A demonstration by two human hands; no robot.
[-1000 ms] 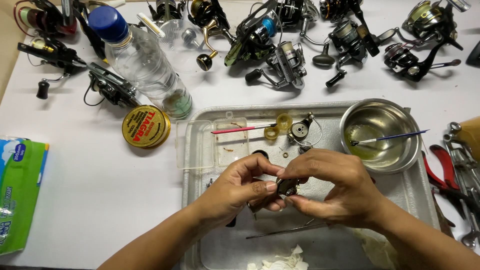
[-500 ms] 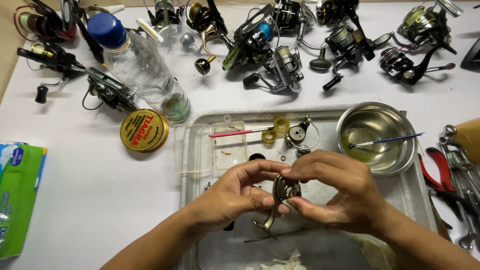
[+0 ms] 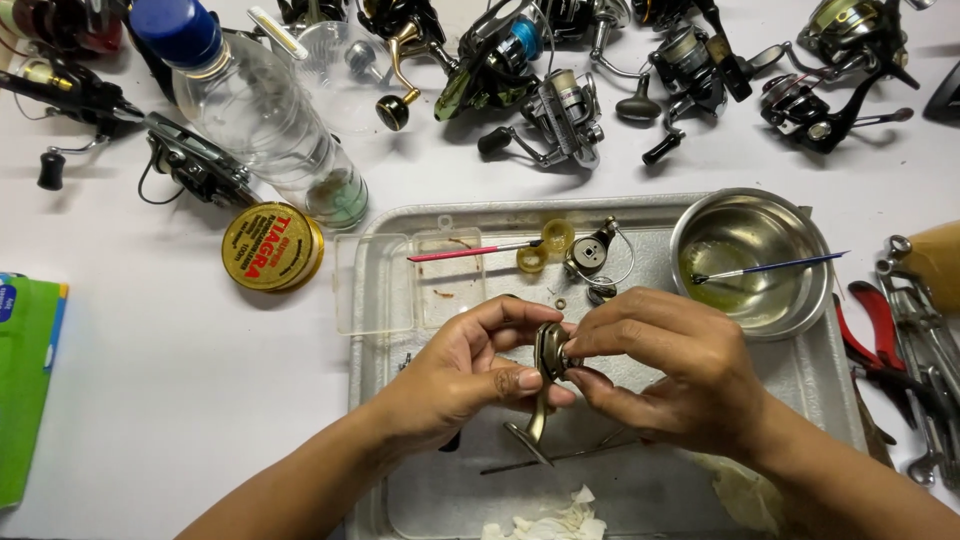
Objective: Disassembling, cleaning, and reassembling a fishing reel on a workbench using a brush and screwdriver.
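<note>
A white desk (image 3: 150, 400) is spread beneath everything, and on it, directly under the grip, a dull metal tray (image 3: 830, 400) is laid. Beyond the grip, along the far edge, a row of glossy spinning reels (image 3: 560, 110) is scattered, and up to the left of the grip a clear plastic bottle (image 3: 270, 120) with a blue cap is lying on its side. To the upper right of the grip, inside the tray, a round polished steel bowl (image 3: 750, 260) with yellowish liquid and a thin brush is set. A flat yellow round tin (image 3: 272, 246) is placed to the upper left, just outside the tray. Between the two hands a bronze-coloured reel body (image 3: 548, 360) is held above the tray, its long axis running nearly upright, with the stem and flat foot pointed down toward the person. The left hand (image 3: 460, 375) is clamped on the body from the left, thumb across the front; the right hand (image 3: 670, 370) is pinched together on its upper part from the right. Both hands are equally near, touching it.
</note>
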